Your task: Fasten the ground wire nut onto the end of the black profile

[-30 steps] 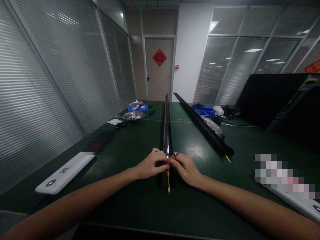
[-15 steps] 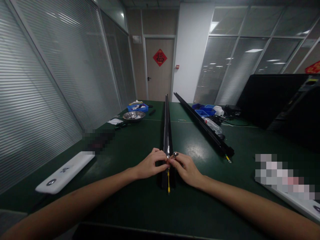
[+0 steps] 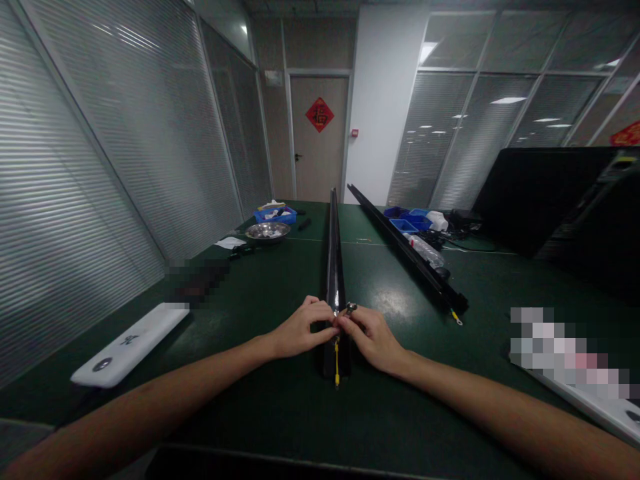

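A long black rail (image 3: 331,260) runs away from me along the table. Over its near end, my left hand (image 3: 300,328) and my right hand (image 3: 376,339) meet with thumbs and fingers pinched together. Whatever lies between the fingertips is too small and covered to make out. By the right index finger shows a small shiny metal piece (image 3: 351,307); I cannot tell whether it is a ring or a loose part. Just below the fingertips, a short yellow wire (image 3: 337,363) with a terminal at its end lies along the rail toward me.
To the right lies a second black rail (image 3: 415,260) with a yellow-green wire (image 3: 456,317). Behind it are blue bins (image 3: 404,227) and a plastic bottle (image 3: 425,251). A metal bowl (image 3: 267,231) and blue basket (image 3: 276,215) stand far left, a white device (image 3: 133,343) nearer.
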`<state>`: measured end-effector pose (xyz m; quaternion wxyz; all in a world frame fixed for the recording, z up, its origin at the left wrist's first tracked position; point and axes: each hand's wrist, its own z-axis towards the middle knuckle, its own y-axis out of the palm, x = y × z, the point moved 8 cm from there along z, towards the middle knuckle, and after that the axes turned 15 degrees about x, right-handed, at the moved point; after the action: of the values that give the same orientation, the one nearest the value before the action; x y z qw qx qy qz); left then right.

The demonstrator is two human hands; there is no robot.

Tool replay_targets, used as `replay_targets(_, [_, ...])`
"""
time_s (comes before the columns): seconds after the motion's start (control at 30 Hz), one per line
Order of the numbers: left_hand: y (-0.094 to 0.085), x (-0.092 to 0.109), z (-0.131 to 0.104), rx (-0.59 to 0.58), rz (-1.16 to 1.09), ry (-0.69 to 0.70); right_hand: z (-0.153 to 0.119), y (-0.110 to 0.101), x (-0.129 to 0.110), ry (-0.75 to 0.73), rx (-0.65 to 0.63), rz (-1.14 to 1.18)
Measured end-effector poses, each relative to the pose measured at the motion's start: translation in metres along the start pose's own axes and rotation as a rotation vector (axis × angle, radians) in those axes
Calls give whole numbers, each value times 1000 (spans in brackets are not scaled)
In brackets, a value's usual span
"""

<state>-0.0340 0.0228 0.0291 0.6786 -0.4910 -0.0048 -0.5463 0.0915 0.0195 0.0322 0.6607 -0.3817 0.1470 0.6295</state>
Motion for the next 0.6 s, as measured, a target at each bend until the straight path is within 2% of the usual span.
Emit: replay_targets(0.6, [0, 1, 0, 11, 2, 20, -1, 1, -2, -13, 0, 1])
